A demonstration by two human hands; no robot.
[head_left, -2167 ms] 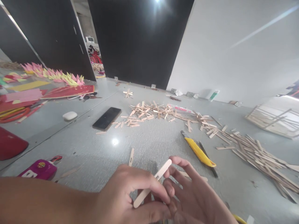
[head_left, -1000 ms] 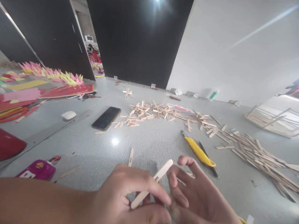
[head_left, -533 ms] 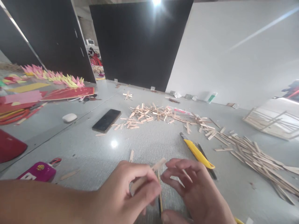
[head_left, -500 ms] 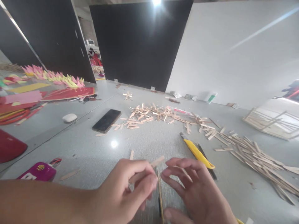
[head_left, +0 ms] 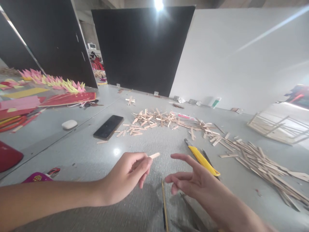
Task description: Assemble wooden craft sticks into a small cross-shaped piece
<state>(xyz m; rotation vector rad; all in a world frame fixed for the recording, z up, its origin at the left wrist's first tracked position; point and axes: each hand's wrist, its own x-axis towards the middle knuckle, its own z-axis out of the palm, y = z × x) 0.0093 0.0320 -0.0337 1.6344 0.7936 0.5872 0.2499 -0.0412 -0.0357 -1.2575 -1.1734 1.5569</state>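
Observation:
Between the thumb and fingers of my left hand (head_left: 130, 175) is a short wooden craft stick (head_left: 154, 155), its tip poking out to the right. My right hand (head_left: 193, 178) hovers just right of it, fingers spread, holding nothing. Below and between the hands a thin stick (head_left: 164, 206) lies on the grey table (head_left: 96, 164), a dark strip along its lower part. Beyond my right hand rests a yellow utility knife (head_left: 202, 159), with a dark slim tool (head_left: 208, 158) beside it.
A heap of short wooden pieces (head_left: 156, 119) lies ahead, with longer sticks (head_left: 263, 164) at the right. A phone (head_left: 108, 126), a white case (head_left: 69, 124) and a purple object (head_left: 36, 178) are on the left. A stick frame (head_left: 272, 129) stands far right; a black panel (head_left: 145, 48) rises behind.
My left hand has moved up and left with the craft stick, away from the thin stick. My right hand's index finger has stretched out. The view has shifted slightly.

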